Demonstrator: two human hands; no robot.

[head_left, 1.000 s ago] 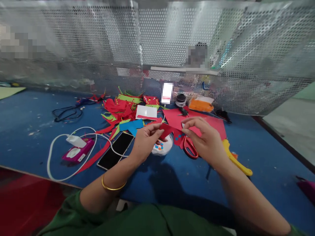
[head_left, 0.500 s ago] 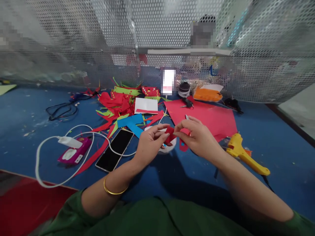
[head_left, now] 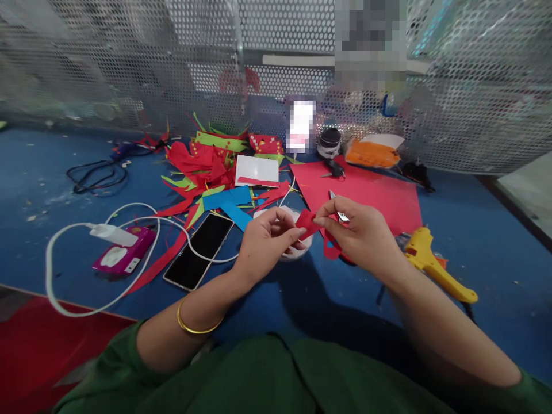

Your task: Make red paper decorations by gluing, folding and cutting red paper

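Note:
Between my two hands is a small folded-looking piece of red paper [head_left: 307,224]. My left hand [head_left: 269,238] pinches its left side between thumb and fingers. The thumb and fingertips of my right hand [head_left: 356,227] grip its upper right edge. Beneath the hands lies a white round dish [head_left: 297,253], partly covered by them. A pair of scissors [head_left: 343,217] lies behind my right hand, which hides most of it. Just left of the scissors is another red paper cutout [head_left: 331,249] with a hole in it.
A large red sheet [head_left: 375,195] lies behind, with keys [head_left: 334,168] on it. A yellow glue gun [head_left: 431,259] is at right. At left are a dark phone [head_left: 200,250], a white cable [head_left: 49,270], a purple socket box [head_left: 125,253] and red scraps [head_left: 194,164].
The red paper now lies flatter and shows more of its face between my hands. My right hand has shifted slightly right, and the view has tilted down a little.

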